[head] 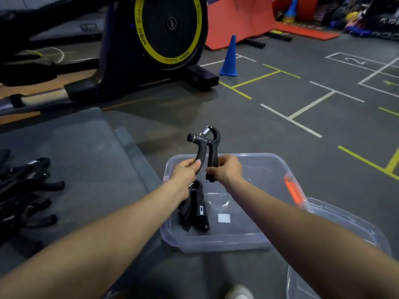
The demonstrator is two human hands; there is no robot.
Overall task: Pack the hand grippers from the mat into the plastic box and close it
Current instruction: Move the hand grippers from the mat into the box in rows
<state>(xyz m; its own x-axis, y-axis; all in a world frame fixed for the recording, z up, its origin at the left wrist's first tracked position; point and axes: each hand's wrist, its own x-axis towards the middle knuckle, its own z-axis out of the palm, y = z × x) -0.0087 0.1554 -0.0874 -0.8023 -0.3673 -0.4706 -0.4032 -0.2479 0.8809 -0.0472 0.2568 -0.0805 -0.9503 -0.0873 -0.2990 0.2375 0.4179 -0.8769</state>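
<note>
Both hands hold one black hand gripper (205, 143) upright above the clear plastic box (269, 169). My left hand (185, 171) grips its left handle, and my right hand (226, 169) grips its right handle. The steel spring is at the top. Inside the box, against its left wall, lie a few black hand grippers (194, 210). Several more hand grippers (26, 190) lie in a pile on the grey mat (90, 160) at the far left. The box's clear lid (345, 229) with an orange latch (292, 190) lies at the right, partly under my right forearm.
A black exercise bike with a yellow-ringed flywheel (170, 29) stands behind the mat. A blue cone (230, 57) stands on the grey floor with painted lines. Red mats (241, 18) and gym gear fill the back. A white shoe tip (239, 292) shows at the bottom edge.
</note>
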